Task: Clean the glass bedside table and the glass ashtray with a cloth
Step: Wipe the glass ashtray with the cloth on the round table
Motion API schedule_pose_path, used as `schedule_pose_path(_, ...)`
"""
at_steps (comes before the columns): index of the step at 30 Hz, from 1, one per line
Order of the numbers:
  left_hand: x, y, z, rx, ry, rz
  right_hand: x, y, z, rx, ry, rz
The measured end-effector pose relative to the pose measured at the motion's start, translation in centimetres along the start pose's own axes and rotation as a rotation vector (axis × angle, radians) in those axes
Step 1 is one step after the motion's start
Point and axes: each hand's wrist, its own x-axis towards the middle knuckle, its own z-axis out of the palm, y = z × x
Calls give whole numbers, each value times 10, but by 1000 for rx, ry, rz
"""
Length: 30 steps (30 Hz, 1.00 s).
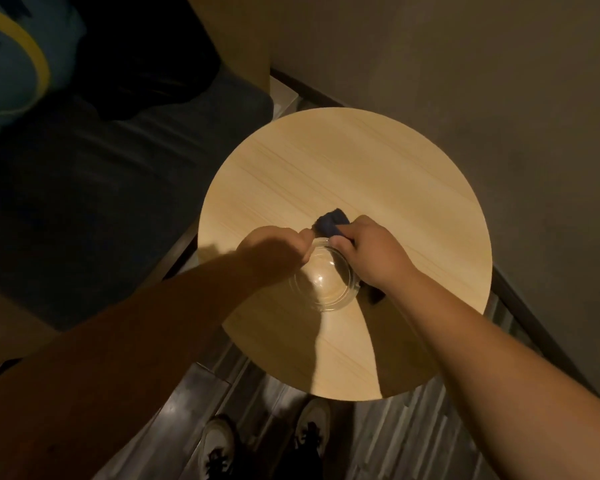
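Both hands meet over the glass ashtray (pixel 323 278): the left hand (pixel 274 252) grips its far rim, while the right hand (pixel 371 252) clutches a dark blue cloth (pixel 329 223) against it. Underneath, the round pale bench (pixel 343 168) carries the ashtray near its middle.

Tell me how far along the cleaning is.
Done: cannot tell; the round table top looks bare and unmarked, but no wiping shows. In hand: the left hand grips the ashtray rim while the right hand holds the dark cloth against its far edge. Left: finishing the ashtray, perhaps the table.
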Motion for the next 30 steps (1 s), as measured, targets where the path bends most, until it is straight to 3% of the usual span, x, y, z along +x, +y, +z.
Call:
schedule_pose_path(3, 0, 10, 6, -175, -85, -210, -11, 3, 11, -28, 96, 56)
schedule_pose_path(6, -19, 33, 13, -510, 3, -636, -15, 2, 23, -34, 212, 132)
schedule_pose_path(10, -34, 62, 21, -615, 63, -797, -21, -1, 32, -15, 307, 194)
schedule_pose_path(12, -30, 58, 25, -619, 68, -794, -21, 1, 33, 55, 283, 195)
schedule_pose_path(18, -18, 22, 19, -553, 34, -567, -12, 14, 13, 191, 91, 88)
schedule_pose_path(22, 1, 5, 7, -299, 64, -124, 0, 8, 0, 96, -63, -16)
schedule_pose_path(24, 5, -1, 7, -169, 113, -12, 4, 4, -3, 18, -90, -33)
schedule_pose_path(27, 2, 0, 8, -99, 116, -88, -2, 4, 1, -34, -23, -7)
schedule_pose_path(30, -11, 15, 9, -202, 120, -321, -11, 3, 15, -66, 110, 49)
